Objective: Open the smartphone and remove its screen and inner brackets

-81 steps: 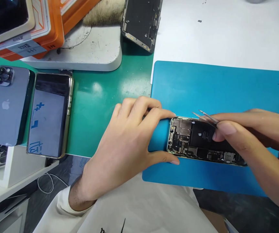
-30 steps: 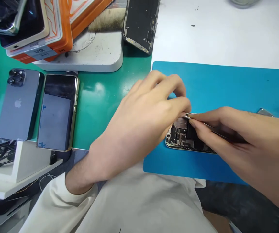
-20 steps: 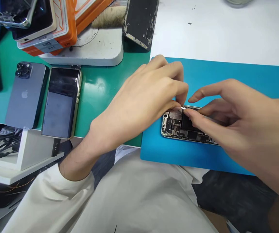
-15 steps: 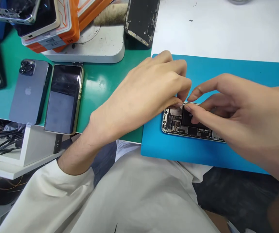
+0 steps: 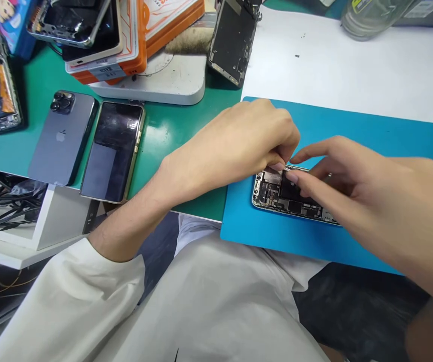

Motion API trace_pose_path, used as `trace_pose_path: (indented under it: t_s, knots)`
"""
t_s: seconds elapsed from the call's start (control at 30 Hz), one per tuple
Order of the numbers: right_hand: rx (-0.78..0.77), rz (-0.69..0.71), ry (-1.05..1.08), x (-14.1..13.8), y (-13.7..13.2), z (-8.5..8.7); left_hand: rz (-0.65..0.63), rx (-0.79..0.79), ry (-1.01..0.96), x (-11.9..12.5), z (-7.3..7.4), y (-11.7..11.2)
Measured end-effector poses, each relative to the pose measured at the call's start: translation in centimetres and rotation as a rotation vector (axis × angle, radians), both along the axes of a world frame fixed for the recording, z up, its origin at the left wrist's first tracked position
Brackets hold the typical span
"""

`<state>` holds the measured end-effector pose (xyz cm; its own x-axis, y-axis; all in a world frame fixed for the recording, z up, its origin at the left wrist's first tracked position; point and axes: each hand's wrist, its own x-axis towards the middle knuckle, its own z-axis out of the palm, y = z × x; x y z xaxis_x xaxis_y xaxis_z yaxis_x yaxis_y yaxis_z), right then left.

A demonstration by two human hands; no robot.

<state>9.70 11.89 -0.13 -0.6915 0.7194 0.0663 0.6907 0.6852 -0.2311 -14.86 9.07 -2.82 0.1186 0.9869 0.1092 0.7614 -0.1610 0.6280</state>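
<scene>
An opened phone (image 5: 277, 198) with bare circuit boards lies lengthwise on a blue mat (image 5: 352, 136). My left hand (image 5: 246, 143) reaches across from the left, its fingertips pinched at the phone's far edge on a small pale piece too small to name. From the right my right hand (image 5: 355, 186) covers most of the phone. Its thumb and middle finger meet the left fingertips at the same spot, and the forefinger sticks out above. Whether tweezers are still in the right hand is hidden.
Left on the green mat (image 5: 164, 130) lie a purple-grey phone (image 5: 64, 138) face down and a gold-edged phone (image 5: 113, 148) face up. Behind are a white round-cornered base (image 5: 164, 78), orange boxes (image 5: 126, 30) stacked with phones, a detached screen (image 5: 231, 40), white paper (image 5: 344, 65) and a bottle (image 5: 374, 15).
My left hand left its grip on the phone's end and moved to pinch at the far edge. The tweezers seen earlier in my right hand are out of sight. The view shifted.
</scene>
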Motion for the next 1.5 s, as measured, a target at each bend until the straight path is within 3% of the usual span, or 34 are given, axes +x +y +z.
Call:
trace_pose_path:
  t_s: [0.13, 0.3, 0.37, 0.8, 1.03, 1.2, 1.37, 1.5]
  knots:
    - [0.211, -0.105, -0.086, 1.4, -2.5, 0.1, -0.031, -0.035, -0.022, -0.6, 0.7, 0.3]
    - [0.373, -0.026, -0.077, 1.5, -3.9, -0.2, -0.369, -0.099, -0.060, -1.7, 1.6, 2.2]
    - [0.429, 0.006, -0.109, 1.4, -3.8, -0.3, -0.428, -0.113, -0.091, -2.1, 1.8, 2.7]
    - [0.489, 0.036, -0.168, 1.7, -3.6, -0.4, -0.242, -0.175, -0.297, -3.1, 1.4, 1.8]
    - [0.468, 0.049, -0.151, 2.1, -3.4, -0.9, -0.283, -0.185, -0.258, -2.6, 1.6, 2.5]
    - [0.423, 0.066, -0.139, 2.6, -1.9, -1.3, -0.269, -0.196, -0.217, -2.5, 1.8, 2.8]
    - [0.229, 0.117, 0.006, 3.5, -0.3, -1.1, -0.256, -0.209, -0.244, -2.7, 1.6, 2.5]
    - [0.049, 0.003, 0.114, 4.1, -1.0, -1.1, -0.221, -0.199, -0.291, -2.6, 1.5, 2.3]
